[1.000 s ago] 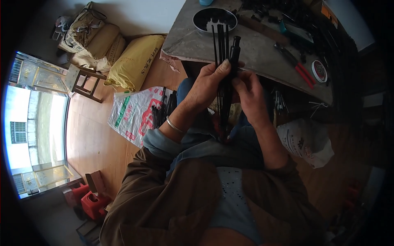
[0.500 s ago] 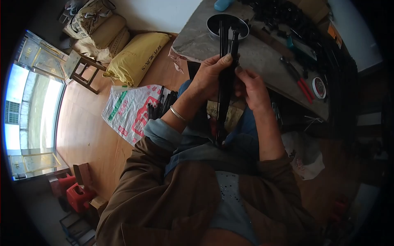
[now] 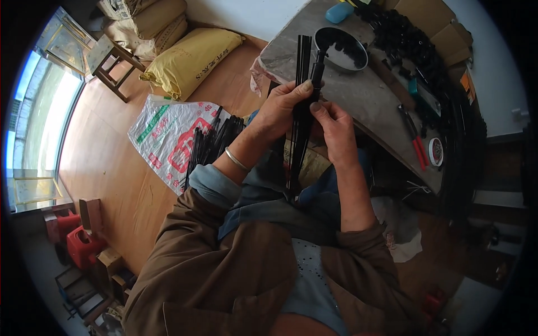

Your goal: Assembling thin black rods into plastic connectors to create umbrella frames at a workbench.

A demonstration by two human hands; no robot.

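- upper ends of the thin rods [image 3: 303, 59] have shifted: they overlapped the bowl [image 3: 336, 63] before, and now stand just left of it in the view; the table lies farther right and more of its black heap [image 3: 400, 35] shows.
- far left, a red plastic object [image 3: 86, 247] sits on the floor, with a stool [image 3: 100, 55] higher up in the view.
- next, a printed white sheet [image 3: 151, 137] lies on the floor, with a pile [image 3: 216, 140] of black rods at its right edge; a yellow sack [image 3: 193, 59] lies beyond.
- the left hand [image 3: 280, 109], a bangle [image 3: 237, 159] at its wrist, is closed around the thin rods and a thicker black shaft [image 3: 317, 75], thumb pressed on top; both point up, above the lap.
- the right hand [image 3: 338, 131] pinches the shaft just below, thumb and finger together; the exact contact is dark.
- to the right, the table [image 3: 347, 106] bears the bowl with small black bits inside, a blue object [image 3: 339, 12], the heap, red-handled pliers [image 3: 417, 147] and a round tin [image 3: 435, 152].
- below the table, a whitish bag [image 3: 400, 227] rests on the floor.
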